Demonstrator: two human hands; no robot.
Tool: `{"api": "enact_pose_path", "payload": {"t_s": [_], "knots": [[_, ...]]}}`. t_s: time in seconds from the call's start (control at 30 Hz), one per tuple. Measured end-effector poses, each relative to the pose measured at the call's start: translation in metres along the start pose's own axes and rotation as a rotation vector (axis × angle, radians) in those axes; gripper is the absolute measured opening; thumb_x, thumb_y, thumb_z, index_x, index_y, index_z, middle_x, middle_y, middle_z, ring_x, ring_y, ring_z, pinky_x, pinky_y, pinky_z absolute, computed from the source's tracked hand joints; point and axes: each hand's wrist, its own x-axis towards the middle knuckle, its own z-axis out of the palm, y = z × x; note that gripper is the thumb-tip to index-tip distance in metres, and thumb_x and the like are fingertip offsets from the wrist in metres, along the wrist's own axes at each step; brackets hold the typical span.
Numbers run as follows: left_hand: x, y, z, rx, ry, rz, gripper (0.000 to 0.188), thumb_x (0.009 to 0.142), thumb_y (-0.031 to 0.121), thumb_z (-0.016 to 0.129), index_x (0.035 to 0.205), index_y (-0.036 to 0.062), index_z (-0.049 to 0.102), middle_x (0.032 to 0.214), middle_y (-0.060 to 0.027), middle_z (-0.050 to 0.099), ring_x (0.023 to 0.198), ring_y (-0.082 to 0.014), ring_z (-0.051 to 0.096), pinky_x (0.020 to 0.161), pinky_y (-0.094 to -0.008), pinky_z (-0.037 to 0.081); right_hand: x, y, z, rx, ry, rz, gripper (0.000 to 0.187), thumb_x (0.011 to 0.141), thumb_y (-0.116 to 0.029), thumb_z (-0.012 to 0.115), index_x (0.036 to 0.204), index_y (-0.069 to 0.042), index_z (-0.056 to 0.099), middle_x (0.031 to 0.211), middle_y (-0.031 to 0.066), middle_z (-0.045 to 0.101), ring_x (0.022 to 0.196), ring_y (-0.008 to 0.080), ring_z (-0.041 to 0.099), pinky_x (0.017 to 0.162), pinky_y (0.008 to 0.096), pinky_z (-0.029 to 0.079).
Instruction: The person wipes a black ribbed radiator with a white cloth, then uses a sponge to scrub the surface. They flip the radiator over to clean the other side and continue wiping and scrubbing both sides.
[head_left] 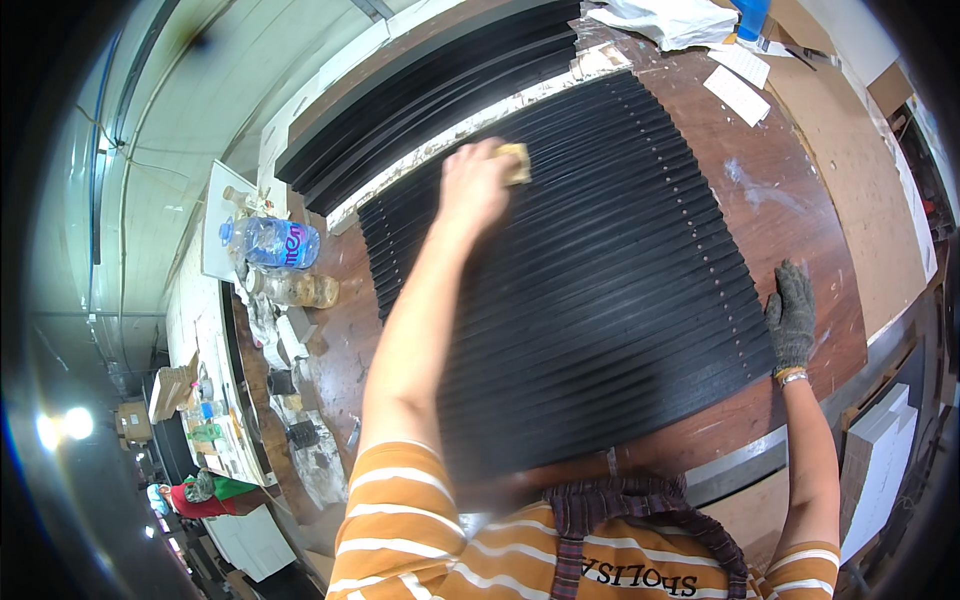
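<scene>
Many narrow black strips (580, 270) lie side by side across the brown table, forming a wide ribbed sheet. Small pale dots run in a line near their right ends. My bare left hand (475, 185) is closed on a pale yellow sponge-like pad (517, 164), over the far left part of the strips; some of the pad is hidden by the fingers. At the right ends of the strips, my right hand (792, 315), in a dark grey glove, rests with its fingers stretched out along the edge and holds nothing.
Behind the strips lie a white-stained bar (440, 140) and a stack of long black profiles (430, 95). A blue-labelled plastic bottle (280, 243) and cloudy jars (300, 289) stand at the left. White papers (738, 95) lie far right. Another person (205, 495) is at the lower left.
</scene>
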Motion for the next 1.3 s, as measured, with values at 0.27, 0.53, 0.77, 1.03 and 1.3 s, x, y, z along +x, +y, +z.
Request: {"api": "enact_pose_path", "payload": {"t_s": [0.27,0.53,0.77,1.03,1.3], "knots": [[-0.159,-0.16,-0.067,0.16,-0.205,-0.58,0.042,0.083,-0.001,0.059,0.114,0.0179,0.078,0.131,-0.0115,0.068,0.115,-0.039,0.063,0.102,-0.0462,0.05,-0.002,0.007,0.008,-0.028,0.012,-0.015,0.048,0.092,-0.011,0.061,0.141,-0.006,0.062,0.148,0.0153,0.058,0.139,0.0352,0.051,0.12,0.0451,0.036],[-0.108,-0.1,-0.041,-0.059,-0.035,-0.136,0.045,0.079,-0.009,0.06,0.117,0.0111,0.076,0.139,-0.0131,0.063,0.126,-0.0374,0.057,0.11,-0.0426,0.046,0.001,0.01,0.005,-0.019,-0.032,-0.031,0.046,0.092,-0.011,0.06,0.138,-0.006,0.063,0.148,0.0155,0.058,0.138,0.0355,0.052,0.12,0.0454,0.036],[-0.169,-0.15,-0.081,0.161,-0.25,-0.462,0.041,0.079,-0.002,0.066,0.114,0.0141,0.078,0.134,-0.0114,0.066,0.116,-0.0362,0.061,0.105,-0.042,0.048,0.001,0.012,0.007,-0.057,-0.022,-0.039,0.045,0.093,-0.012,0.061,0.138,-0.006,0.062,0.147,0.0159,0.058,0.137,0.0364,0.053,0.12,0.0459,0.036],[-0.107,-0.059,-0.051,-0.028,0.061,-0.074,0.04,0.083,-0.007,0.061,0.114,0.0108,0.078,0.137,-0.0144,0.064,0.124,-0.0371,0.059,0.11,-0.0446,0.048,0.0,0.013,0.007,-0.032,-0.026,-0.051,0.046,0.094,-0.012,0.061,0.14,-0.006,0.061,0.148,0.0164,0.058,0.138,0.0355,0.052,0.12,0.0448,0.036],[-0.083,0.019,-0.034,-0.151,-0.06,0.1,0.041,0.078,-0.008,0.064,0.113,0.0103,0.076,0.14,-0.0106,0.061,0.129,-0.0325,0.056,0.11,-0.0433,0.046,0.0,0.015,0.007,-0.034,-0.026,-0.044,0.047,0.094,-0.014,0.06,0.141,-0.007,0.061,0.149,0.0151,0.057,0.139,0.0351,0.051,0.12,0.0443,0.036]]}}
